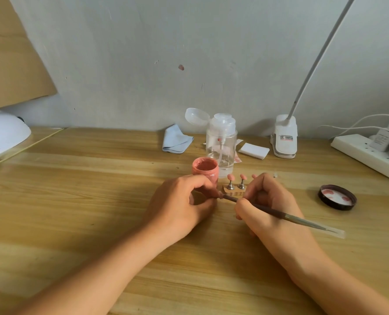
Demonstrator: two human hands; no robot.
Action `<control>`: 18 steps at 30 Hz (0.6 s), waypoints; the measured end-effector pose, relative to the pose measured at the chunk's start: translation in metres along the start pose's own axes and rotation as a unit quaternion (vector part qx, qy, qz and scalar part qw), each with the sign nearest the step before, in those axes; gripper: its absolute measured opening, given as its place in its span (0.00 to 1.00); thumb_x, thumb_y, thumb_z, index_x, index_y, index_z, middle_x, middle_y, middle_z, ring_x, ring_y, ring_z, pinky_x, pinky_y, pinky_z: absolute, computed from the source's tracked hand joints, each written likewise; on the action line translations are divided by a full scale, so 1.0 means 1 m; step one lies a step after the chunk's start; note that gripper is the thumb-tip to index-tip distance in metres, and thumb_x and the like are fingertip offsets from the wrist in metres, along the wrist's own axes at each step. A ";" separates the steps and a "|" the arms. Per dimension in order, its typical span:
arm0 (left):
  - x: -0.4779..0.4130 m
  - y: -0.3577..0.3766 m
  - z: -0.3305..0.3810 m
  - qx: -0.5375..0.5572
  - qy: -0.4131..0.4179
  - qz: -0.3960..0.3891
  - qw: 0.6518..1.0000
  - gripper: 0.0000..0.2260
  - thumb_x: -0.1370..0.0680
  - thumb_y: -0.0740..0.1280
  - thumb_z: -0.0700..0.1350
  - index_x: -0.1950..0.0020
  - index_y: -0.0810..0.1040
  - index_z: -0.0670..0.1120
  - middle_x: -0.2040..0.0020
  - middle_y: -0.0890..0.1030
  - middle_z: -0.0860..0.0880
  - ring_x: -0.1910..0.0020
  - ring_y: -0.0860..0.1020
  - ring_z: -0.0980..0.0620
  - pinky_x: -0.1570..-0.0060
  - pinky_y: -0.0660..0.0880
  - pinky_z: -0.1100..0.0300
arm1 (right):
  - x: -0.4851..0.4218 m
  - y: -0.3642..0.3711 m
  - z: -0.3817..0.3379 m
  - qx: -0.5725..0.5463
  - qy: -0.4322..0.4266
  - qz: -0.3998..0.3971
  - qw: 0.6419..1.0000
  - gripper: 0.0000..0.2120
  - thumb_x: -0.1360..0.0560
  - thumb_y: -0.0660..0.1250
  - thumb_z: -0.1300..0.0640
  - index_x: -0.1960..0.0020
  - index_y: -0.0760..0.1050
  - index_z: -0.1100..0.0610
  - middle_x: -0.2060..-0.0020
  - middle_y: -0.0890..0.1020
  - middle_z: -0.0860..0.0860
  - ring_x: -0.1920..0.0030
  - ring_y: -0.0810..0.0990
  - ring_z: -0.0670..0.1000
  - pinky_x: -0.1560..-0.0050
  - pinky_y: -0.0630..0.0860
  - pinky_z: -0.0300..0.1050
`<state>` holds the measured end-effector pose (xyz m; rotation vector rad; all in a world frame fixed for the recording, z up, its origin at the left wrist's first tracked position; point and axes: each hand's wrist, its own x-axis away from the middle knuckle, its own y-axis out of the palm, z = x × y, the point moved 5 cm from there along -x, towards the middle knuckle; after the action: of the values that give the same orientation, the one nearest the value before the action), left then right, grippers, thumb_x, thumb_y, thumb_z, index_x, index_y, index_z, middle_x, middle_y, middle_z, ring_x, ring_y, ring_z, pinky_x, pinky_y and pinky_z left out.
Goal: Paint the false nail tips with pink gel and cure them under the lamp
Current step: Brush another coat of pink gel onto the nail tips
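An open jar of pink gel [205, 170] stands on the wooden desk [75, 189]. Just right of it, two pink nail tips [237, 177] sit on small metal stands on a strip base [233, 189]. My left hand [184, 204] pinches a small item at its fingertips, most likely a nail tip on a stand, largely hidden. My right hand [270, 205] grips a thin brush [286, 215] whose tip meets that item. The white curing lamp [3, 133] rests at the far left.
The jar's black lid [337, 197] lies upturned at the right. A clear pump bottle [221, 144], a blue cloth [176, 139], white pads [253, 150] and a clip lamp [285, 139] stand along the wall. A power strip [368, 155] occupies the far right.
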<state>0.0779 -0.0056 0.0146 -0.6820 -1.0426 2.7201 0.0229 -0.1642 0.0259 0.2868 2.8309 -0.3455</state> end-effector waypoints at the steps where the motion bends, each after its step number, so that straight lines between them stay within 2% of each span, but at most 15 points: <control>1: 0.000 0.000 0.000 0.001 0.000 0.000 1.000 0.09 0.28 0.75 0.48 0.60 0.80 0.62 0.77 0.71 0.59 0.77 0.66 0.57 0.75 0.60 0.64 | 0.000 0.000 0.000 -0.002 -0.003 0.000 1.000 0.09 0.37 0.67 0.55 0.62 0.70 0.57 0.68 0.78 0.62 0.71 0.69 0.50 0.67 0.67 0.48; 4: -0.001 0.001 -0.001 0.005 -0.004 -0.001 1.000 0.07 0.28 0.75 0.48 0.59 0.81 0.61 0.76 0.72 0.58 0.78 0.66 0.57 0.75 0.59 0.64 | 0.000 0.000 0.000 0.000 -0.010 0.001 1.000 0.08 0.35 0.68 0.56 0.61 0.70 0.57 0.68 0.79 0.62 0.70 0.70 0.50 0.67 0.67 0.46; 8: -0.001 0.001 -0.003 0.007 -0.004 -0.001 1.000 0.06 0.28 0.75 0.48 0.58 0.82 0.59 0.78 0.70 0.58 0.78 0.65 0.57 0.74 0.59 0.63 | -0.001 0.000 0.002 0.004 -0.014 0.001 1.000 0.08 0.37 0.66 0.55 0.62 0.70 0.57 0.69 0.78 0.63 0.70 0.71 0.49 0.62 0.68 0.34; 11: -0.001 0.001 -0.002 0.005 -0.005 -0.003 1.000 0.06 0.28 0.75 0.48 0.59 0.81 0.60 0.78 0.71 0.59 0.78 0.66 0.57 0.74 0.59 0.63 | -0.001 0.000 0.001 0.003 -0.022 0.000 1.000 0.08 0.35 0.69 0.57 0.62 0.70 0.57 0.68 0.78 0.62 0.68 0.72 0.53 0.65 0.68 0.44; 15: -0.002 0.001 0.000 0.000 -0.005 -0.005 1.000 0.09 0.28 0.75 0.47 0.62 0.79 0.62 0.76 0.74 0.60 0.78 0.67 0.57 0.75 0.59 0.64 | 0.000 0.001 0.000 0.006 -0.024 0.004 1.000 0.07 0.36 0.66 0.53 0.61 0.70 0.54 0.67 0.79 0.62 0.68 0.71 0.54 0.66 0.69 0.55; 18: -0.002 0.001 0.001 -0.006 -0.004 -0.008 1.000 0.11 0.28 0.75 0.47 0.62 0.79 0.63 0.77 0.72 0.61 0.78 0.67 0.58 0.75 0.60 0.64 | 0.000 0.001 0.000 0.020 -0.017 0.000 1.000 0.08 0.37 0.66 0.53 0.62 0.70 0.53 0.67 0.79 0.62 0.69 0.71 0.53 0.66 0.69 0.55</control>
<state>0.0790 -0.0073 0.0153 -0.6616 -1.0630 2.7073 0.0226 -0.1636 0.0254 0.2858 2.7928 -0.4042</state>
